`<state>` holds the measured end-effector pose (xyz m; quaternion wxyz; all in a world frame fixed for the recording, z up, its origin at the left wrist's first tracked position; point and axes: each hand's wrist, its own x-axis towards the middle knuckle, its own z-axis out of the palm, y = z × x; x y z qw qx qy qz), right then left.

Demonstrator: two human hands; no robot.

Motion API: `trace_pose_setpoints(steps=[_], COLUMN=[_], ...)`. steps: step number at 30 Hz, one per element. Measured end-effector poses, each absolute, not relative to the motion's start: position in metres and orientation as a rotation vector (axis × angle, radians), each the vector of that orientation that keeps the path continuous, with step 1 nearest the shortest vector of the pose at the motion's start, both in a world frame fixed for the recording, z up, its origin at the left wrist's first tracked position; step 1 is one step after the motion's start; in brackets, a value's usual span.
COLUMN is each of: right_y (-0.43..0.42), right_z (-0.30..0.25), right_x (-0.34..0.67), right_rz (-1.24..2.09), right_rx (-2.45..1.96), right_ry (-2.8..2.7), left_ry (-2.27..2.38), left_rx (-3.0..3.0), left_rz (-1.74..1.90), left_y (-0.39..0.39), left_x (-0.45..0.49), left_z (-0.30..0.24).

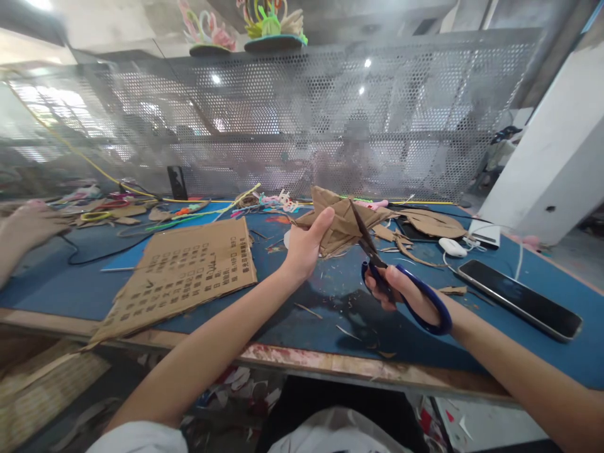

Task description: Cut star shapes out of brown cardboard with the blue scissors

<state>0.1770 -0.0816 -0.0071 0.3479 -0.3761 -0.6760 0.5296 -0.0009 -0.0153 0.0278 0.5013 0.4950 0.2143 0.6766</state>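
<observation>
Over the bench (278, 324), held folded cardboard (337, 218) in the left hand (303, 248); with the right hand (404, 289), slanted gripped scissors (375, 258) up-left across it.

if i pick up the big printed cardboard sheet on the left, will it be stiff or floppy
The printed cardboard sheet will probably stay fairly stiff, as it lies almost flat. It looks thin, so likely light for its size. Its near corner reaches over the table's front edge, perhaps easy to catch.
</observation>
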Motion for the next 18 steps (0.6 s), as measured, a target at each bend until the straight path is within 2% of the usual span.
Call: trace_pose_setpoints(steps=[7, 18], right_y=[-0.078, -0.078], right_z=[-0.022, -0.016], right_x=[0.182, 0.172], right_rz=[1.559, 1.427], right_rx=[-0.806, -0.952], right_ry=[-1.706, -1.683], left_ry=[0.469, 0.528], left_rx=[1.213, 1.112], left_rz=[1.618, 1.640], left_y=[-0.016, -0.019], left_x=[-0.003, -0.001], left_z=[0.027, 0.034])
